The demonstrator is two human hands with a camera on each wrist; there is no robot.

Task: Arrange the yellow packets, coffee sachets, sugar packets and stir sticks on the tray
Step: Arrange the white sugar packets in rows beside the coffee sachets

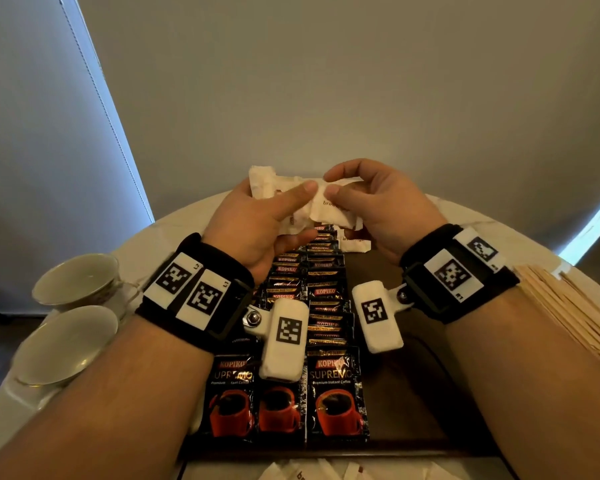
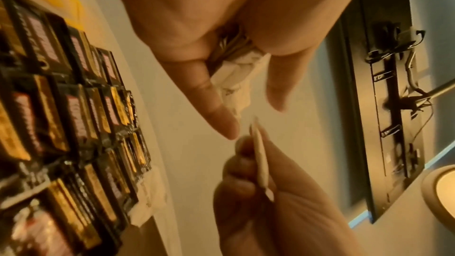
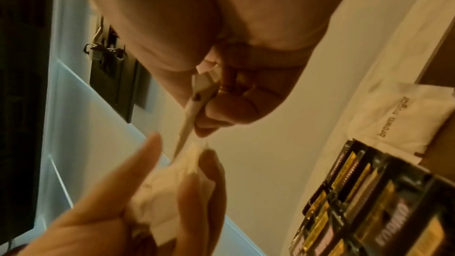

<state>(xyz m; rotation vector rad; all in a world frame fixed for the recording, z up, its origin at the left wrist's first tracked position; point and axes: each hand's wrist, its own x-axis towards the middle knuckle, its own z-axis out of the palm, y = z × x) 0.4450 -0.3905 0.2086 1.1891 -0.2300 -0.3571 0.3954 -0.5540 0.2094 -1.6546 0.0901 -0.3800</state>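
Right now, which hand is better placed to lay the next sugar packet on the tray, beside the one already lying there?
Probably the right hand: it pinches a single sugar packet and hovers nearest the packet lying on the tray. The left hand grips a bunch.

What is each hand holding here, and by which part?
Left hand grips a bunch of white paper sugar packets by their near ends; right hand pinches one white packet by its edge.
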